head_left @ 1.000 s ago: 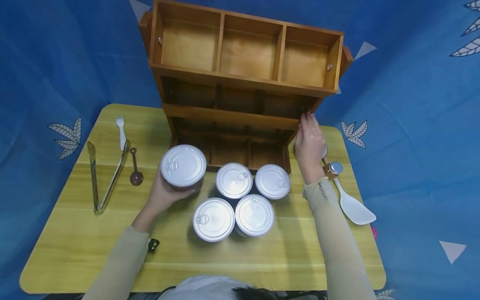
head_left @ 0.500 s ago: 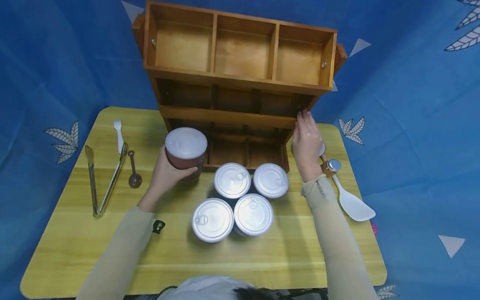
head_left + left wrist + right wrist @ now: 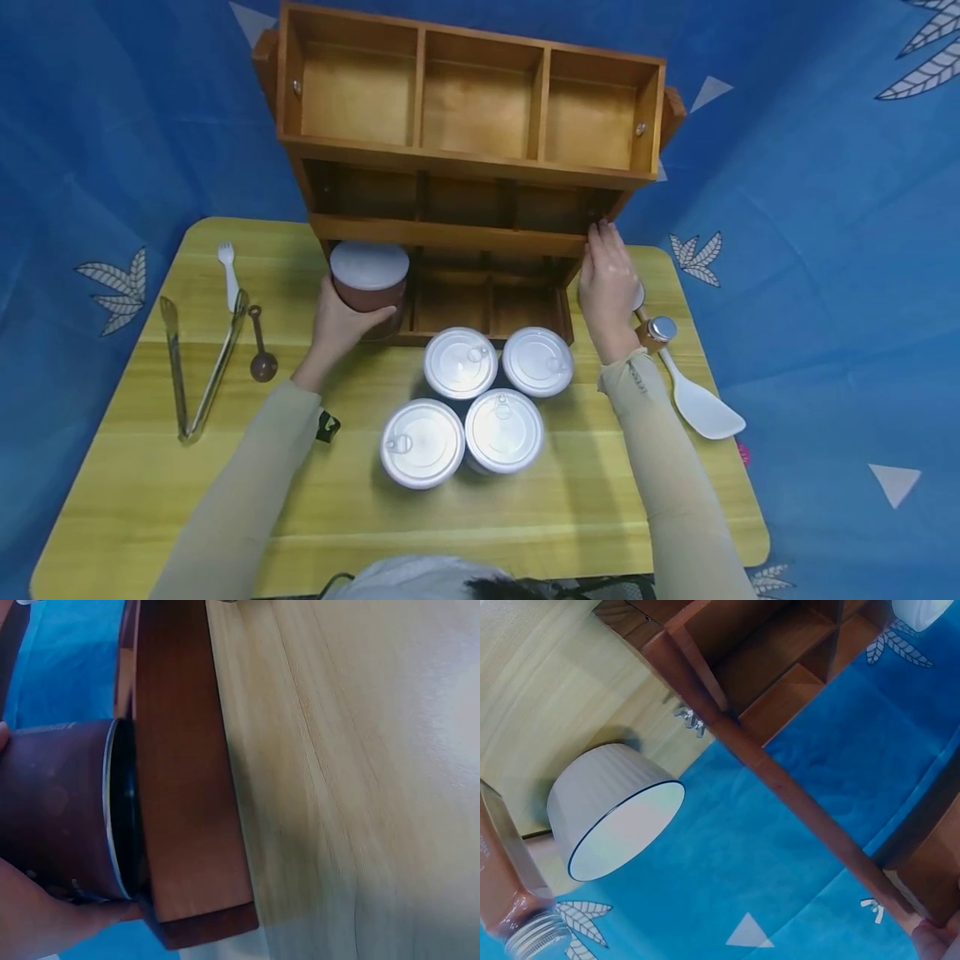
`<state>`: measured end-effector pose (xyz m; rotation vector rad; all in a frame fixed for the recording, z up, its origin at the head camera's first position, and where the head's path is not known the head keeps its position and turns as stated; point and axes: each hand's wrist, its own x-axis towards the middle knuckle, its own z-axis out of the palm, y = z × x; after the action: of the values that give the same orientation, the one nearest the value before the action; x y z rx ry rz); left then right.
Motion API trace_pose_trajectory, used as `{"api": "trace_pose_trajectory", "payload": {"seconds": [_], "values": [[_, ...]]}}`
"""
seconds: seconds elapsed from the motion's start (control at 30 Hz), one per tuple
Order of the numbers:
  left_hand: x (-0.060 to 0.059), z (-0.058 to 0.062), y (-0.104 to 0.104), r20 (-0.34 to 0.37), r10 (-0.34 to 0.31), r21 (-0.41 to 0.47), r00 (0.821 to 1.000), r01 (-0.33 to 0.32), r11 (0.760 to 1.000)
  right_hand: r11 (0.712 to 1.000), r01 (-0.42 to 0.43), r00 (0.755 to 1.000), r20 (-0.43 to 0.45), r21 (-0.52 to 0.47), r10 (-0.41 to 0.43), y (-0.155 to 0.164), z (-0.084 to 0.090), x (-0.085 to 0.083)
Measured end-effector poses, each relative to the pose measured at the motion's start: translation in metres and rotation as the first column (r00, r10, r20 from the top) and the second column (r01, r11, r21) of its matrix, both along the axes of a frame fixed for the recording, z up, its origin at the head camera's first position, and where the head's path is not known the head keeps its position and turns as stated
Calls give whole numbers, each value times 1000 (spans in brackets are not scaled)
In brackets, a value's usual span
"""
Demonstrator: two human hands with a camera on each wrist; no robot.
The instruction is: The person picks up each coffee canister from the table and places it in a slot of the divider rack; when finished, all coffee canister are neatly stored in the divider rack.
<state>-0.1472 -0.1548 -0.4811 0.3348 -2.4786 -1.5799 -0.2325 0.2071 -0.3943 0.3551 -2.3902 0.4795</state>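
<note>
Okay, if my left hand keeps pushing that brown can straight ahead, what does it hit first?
Probably the wooden rack: the left hand holds the brown can at the left bottom compartment's mouth. The wrist view shows it against the frame, so it may catch there; depth is unclear.

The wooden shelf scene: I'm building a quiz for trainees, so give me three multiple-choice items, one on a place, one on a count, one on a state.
1. Where is the brown can that the left hand holds?
A. at the shelf's bottom-left compartment
B. in the top row
C. beside the tongs

2. How many cans stand on the table in front of the shelf?
A. two
B. four
C. six

3. What is the right hand doing?
A. gripping the spatula
B. lifting a can
C. resting on the shelf's right side

Answers:
1 A: the left hand grips the brown can there.
2 B: four cans cluster before the shelf.
3 C: the right hand lies flat against it.
</note>
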Motion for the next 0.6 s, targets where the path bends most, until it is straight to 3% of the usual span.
{"api": "trace_pose_trajectory", "payload": {"seconds": [0.27,0.6], "values": [[-21,-14,5,-23,73,31,997,-72,997,1000,20,1000,6,-3,-20,-1,0,0],[-29,-36,12,-67,80,24,995,-78,997,1000,19,1000,26,-1,-19,-1,1,1]]}}
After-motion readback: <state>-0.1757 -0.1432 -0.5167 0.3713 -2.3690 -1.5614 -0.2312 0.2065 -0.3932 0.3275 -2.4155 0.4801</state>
